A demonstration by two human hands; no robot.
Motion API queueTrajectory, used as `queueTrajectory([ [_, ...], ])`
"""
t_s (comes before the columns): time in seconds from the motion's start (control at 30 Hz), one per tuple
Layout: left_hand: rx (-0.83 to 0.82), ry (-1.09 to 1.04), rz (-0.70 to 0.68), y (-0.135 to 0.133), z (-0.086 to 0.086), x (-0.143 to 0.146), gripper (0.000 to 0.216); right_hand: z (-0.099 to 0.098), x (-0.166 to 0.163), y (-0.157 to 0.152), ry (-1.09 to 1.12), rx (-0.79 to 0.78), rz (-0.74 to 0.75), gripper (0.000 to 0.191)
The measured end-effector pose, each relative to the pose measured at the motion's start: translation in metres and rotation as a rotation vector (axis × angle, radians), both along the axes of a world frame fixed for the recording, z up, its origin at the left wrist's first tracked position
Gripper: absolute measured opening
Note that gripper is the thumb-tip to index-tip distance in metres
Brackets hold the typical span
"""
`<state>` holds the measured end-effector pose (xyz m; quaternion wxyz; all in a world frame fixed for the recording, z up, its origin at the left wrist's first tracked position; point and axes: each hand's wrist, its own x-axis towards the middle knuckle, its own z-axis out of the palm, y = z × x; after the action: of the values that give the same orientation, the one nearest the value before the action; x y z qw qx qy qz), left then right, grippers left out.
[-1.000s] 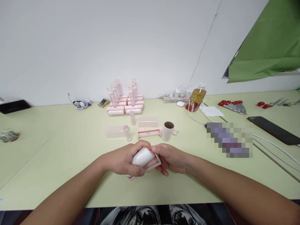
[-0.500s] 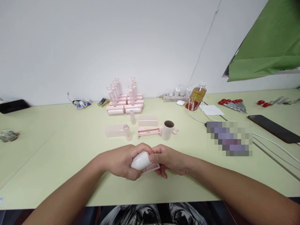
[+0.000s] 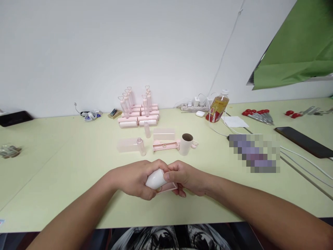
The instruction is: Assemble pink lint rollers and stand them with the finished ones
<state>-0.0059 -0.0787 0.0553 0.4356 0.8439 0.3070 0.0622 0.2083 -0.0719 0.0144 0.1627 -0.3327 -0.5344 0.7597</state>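
The white roller is clasped in the left hand, while its right end is pressed by the thumb of the right hand; the pink case below is grasped by that hand's fingers. Both are held above the near part of the table; whether the roller is fully seated cannot be told. Beyond, two small bottles, translucent covers and an open pink frame are laid out apart, beside a cup. By the wall, rows of pink units appear finished; the held one is judged only partly assembled.
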Motion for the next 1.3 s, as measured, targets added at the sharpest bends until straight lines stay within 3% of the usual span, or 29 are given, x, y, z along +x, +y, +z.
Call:
queueTrajectory([
  [0.7,-0.108,0.019,-0.026,-0.001,0.005,0.002,0.056,0.007,-0.004,-0.005,-0.021,-0.097,-0.010,0.037],
  [0.9,-0.066,0.039,-0.011,-0.003,0.001,0.000,0.056,0.010,-0.004,-0.005,-0.028,-0.104,-0.014,0.037],
  [1.07,0.035,-0.018,-0.016,-0.003,0.002,0.000,0.056,-0.001,0.003,0.002,0.069,0.000,-0.029,0.041],
  [1.3,0.127,-0.065,0.066,-0.002,0.008,0.002,0.065,-0.013,0.009,0.015,0.239,0.192,-0.163,0.044],
])
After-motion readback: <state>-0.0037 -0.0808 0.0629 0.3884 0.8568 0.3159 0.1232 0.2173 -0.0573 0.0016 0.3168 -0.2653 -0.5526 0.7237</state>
